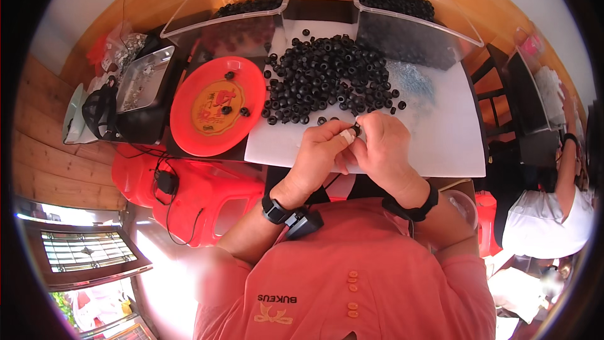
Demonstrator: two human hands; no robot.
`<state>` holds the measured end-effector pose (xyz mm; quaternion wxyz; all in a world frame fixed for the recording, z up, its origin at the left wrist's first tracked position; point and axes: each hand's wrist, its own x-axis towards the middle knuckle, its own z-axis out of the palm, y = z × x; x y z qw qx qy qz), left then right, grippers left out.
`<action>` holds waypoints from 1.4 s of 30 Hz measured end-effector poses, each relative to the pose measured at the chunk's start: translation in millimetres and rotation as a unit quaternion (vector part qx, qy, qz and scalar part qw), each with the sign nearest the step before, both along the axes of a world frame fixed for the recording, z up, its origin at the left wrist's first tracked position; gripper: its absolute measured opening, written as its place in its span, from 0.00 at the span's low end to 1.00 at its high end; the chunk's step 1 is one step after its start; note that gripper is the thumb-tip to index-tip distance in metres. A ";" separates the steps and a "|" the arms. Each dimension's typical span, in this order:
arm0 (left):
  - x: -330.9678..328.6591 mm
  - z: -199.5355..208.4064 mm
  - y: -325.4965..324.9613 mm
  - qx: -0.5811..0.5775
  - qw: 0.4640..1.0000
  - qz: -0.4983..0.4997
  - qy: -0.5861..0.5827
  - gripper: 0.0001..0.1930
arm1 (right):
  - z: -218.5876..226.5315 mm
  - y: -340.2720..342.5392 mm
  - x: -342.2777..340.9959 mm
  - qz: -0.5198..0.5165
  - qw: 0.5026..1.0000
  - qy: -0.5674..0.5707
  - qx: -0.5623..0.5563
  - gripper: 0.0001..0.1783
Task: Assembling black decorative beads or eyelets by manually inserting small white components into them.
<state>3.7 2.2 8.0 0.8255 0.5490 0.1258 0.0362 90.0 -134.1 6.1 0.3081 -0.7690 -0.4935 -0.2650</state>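
Both hands meet over the near part of a white board. A small black round part is pinched between the fingertips of my left hand and my right hand. Fingers cover most of it, and something pale covers a left fingertip. Just beyond my hands spreads a heap of black round parts, many with a hole in the middle. A scatter of tiny silvery pieces lies to the right of the heap.
A red plate holding a few black parts sits left of the board. Clear plastic bins with more black parts stand behind. At far left is a metal tray; red stools are below. Another person works at right.
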 end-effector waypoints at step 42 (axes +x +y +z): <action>-34.9 23.8 132.5 0.459 0.815 0.351 -0.039 0.13 | 8.1 -122.4 57.3 -0.147 0.962 0.209 0.100 0.07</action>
